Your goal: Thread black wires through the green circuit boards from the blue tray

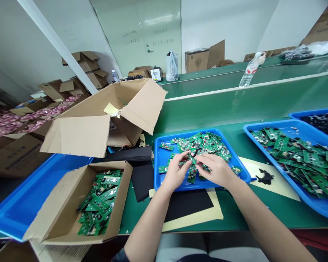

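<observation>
Over the middle blue tray (203, 186) both hands come together at one small green circuit board (191, 158). My left hand (177, 169) pinches the board's left side between thumb and fingers. On its right side the fingers of my right hand (214, 169) are drawn together, at a short black strip (196, 150) that sticks up from the board. Whether the strip is fixed to the board is too small to tell. Many loose green circuit boards (209, 143) lie spread in the tray beneath and beyond the hands.
Left stands an open carton (120, 203) of green boards, beside a blue tray (13, 207). A larger open box (79, 133) is behind. Black sheets (142, 178) lie nearby. To the right are another board-filled blue tray (297, 193) and black scraps (265, 177) on yellow paper. A bottle (250, 72) stands on the ledge.
</observation>
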The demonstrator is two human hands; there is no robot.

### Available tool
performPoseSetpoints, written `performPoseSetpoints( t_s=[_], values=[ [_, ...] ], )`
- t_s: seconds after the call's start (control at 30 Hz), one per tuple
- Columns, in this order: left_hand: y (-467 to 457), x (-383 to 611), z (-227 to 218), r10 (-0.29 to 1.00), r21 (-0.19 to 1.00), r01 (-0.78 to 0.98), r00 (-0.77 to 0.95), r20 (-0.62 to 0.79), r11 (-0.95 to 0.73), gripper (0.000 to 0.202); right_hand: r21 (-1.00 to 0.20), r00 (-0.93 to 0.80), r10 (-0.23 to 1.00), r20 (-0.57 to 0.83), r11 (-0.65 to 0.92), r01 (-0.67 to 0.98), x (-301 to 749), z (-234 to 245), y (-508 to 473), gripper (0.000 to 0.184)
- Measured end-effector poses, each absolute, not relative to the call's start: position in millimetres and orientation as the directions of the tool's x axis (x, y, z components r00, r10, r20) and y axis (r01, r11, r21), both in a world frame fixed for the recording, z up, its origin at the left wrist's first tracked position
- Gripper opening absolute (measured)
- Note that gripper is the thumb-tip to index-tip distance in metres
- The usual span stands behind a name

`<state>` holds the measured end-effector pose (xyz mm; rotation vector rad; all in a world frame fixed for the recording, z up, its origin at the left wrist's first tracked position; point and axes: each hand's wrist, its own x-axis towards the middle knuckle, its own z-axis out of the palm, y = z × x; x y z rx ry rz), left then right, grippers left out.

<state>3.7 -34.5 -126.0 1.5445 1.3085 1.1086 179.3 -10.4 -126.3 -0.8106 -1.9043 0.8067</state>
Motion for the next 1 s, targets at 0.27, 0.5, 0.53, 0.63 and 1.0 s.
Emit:
performPoseSetpoints(
  t_s=[0.27, 0.5, 0.53, 0.63, 1.0],
  values=[
    [-34.0, 2.0, -126.9, 0.942, 0.917, 0.215, 0.07, 0.328, -0.335, 0.035, -0.993, -0.423, 0.899, 0.114, 0.106, -0.042, 171.8, -126.9, -9.5, 0.043],
    [-34.6, 0.5, -124.1, 0.911, 0.857, 0.316, 0.062, 0.409, -0.406, 0.034, -0.977, -0.558, 0.827, -0.069, -0.168, -0.128, 177.4, -120.5, -8.1, 0.039],
    [-34.7, 0.1, -123.3, 0.906, 0.846, 0.333, 0.065, 0.419, -0.416, 0.034, -0.972, -0.579, 0.811, -0.085, -0.194, -0.129, 178.0, -119.1, -8.7, 0.039],
    [-35.1, -0.1, -121.6, 0.9, 0.831, 0.36, 0.071, 0.429, -0.424, 0.033, -0.958, -0.623, 0.772, -0.124, -0.257, -0.129, 177.9, -116.2, -10.8, 0.034],
    [-36.1, 4.8, -117.2, 0.984, 0.987, -0.074, 0.101, 0.149, -0.142, 0.039, -0.935, -0.67, 0.728, -0.147, -0.322, -0.145, 172.5, -126.5, -11.8, 0.039]
  ],
)
